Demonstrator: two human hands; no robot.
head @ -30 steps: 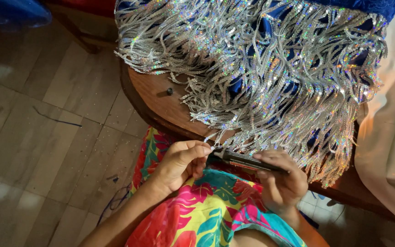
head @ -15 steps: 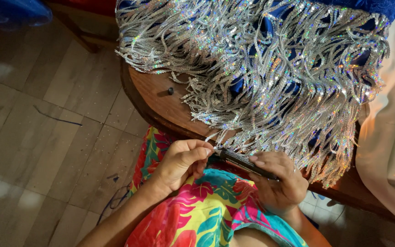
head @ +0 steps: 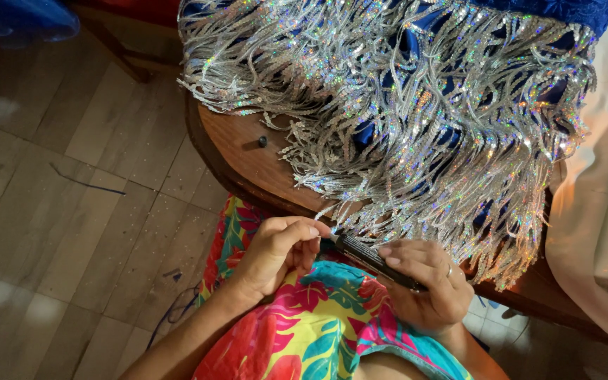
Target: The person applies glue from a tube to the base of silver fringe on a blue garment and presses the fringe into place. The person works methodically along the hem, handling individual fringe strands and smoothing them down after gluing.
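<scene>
The fringe (head: 416, 119) is strand upon strand of silver sequins — glossy, throwing rainbow glints — sewn onto a deep blue cloth (head: 550, 10) with a fine sparkle of its own. Under it the table (head: 244, 151) is brown wood, smooth and lightly polished, warm where the light falls. The tool (head: 374, 259) in the right hand (head: 427, 285) looks like dark, hard plastic or metal with a slight sheen — I can't tell which. On that hand's finger sits 1 thin metal ring (head: 450, 270). The lap cloth (head: 318, 324) is soft, matt printed fabric. The floor (head: 58, 204) is pale, dull wood planking.
</scene>
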